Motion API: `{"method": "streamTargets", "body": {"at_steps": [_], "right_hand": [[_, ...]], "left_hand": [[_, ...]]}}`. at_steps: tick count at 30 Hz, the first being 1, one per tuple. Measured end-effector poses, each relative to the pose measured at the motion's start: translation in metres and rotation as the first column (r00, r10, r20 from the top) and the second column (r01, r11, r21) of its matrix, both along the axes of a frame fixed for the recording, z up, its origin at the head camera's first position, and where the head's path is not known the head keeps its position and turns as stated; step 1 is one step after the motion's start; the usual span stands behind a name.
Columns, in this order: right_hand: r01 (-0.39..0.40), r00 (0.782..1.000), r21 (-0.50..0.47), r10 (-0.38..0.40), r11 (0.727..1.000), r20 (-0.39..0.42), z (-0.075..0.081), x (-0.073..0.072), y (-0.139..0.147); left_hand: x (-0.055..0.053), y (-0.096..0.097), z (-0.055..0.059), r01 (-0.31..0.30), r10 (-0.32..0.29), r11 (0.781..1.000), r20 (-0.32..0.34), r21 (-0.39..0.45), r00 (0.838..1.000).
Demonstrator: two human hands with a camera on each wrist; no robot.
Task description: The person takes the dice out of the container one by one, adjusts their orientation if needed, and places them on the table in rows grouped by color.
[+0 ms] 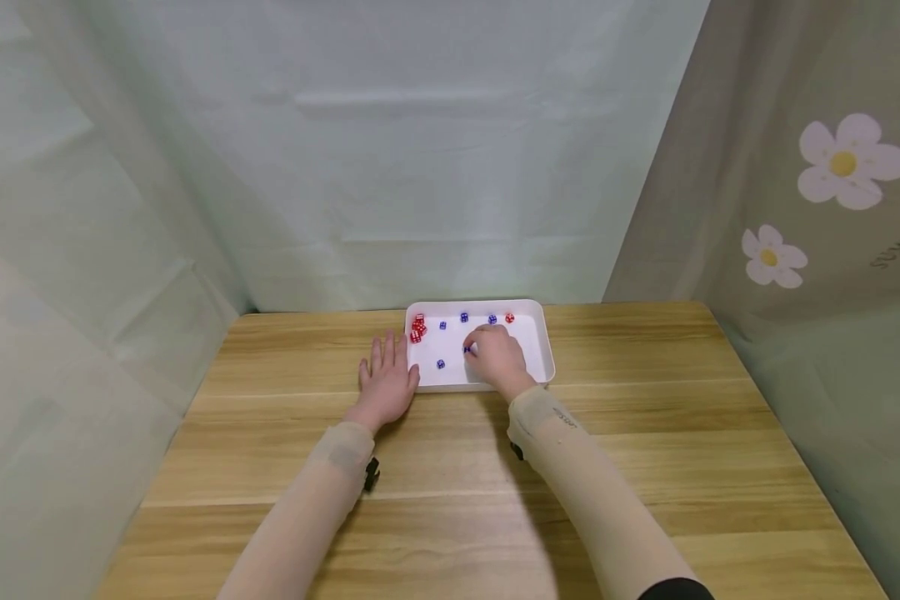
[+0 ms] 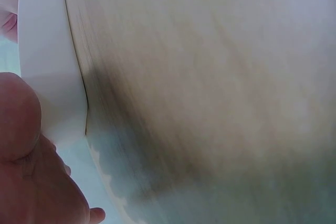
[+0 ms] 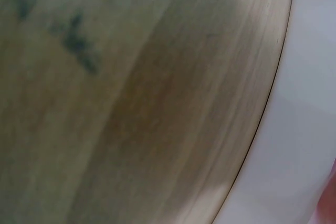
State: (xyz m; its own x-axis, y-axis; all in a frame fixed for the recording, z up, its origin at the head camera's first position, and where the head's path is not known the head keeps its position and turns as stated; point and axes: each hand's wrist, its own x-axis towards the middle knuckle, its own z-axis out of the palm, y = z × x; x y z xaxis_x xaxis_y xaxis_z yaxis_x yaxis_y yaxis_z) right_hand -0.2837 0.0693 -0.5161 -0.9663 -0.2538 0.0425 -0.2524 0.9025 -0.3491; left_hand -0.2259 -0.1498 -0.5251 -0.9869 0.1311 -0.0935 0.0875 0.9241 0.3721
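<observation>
A shallow white tray (image 1: 532, 354) lies on the wooden table with small dice in it. Red dice (image 1: 417, 327) cluster at its left end. Blue dice (image 1: 440, 364) are spread over the middle and along the back, where a lone red die (image 1: 509, 317) sits near the right. My right hand (image 1: 497, 357) reaches over the front rim and pinches a blue die (image 1: 467, 350) between thumb and fingers. With fingers spread, my left hand (image 1: 387, 385) rests at the tray's left edge, thumb at the front left corner. The left wrist view shows this hand (image 2: 37, 182) beside the tray's white wall (image 2: 52, 51).
The wooden table (image 1: 435, 492) extends in front of the tray and to both sides. Pale curtains (image 1: 435, 167) hang right behind the table's back edge. On the right is a brown curtain with white flowers (image 1: 853, 162).
</observation>
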Motion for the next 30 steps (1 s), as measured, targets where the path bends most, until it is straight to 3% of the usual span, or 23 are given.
{"method": "streamTargets", "body": {"at_steps": [9, 30], "right_hand": [[-0.007, 1.000, -0.009, 0.007, 1.000, -0.007, -0.002, 0.000, 0.003], [-0.035, 0.999, -0.143, 0.032, 0.989, -0.022, 0.008, 0.015, 0.004]], "left_hand": [[0.000, 0.002, 0.000, -0.002, 0.002, 1.000, 0.021, -0.002, 1.000], [0.000, -0.001, 0.001, -0.003, 0.003, 1.000, 0.008, -0.004, 1.000]]}}
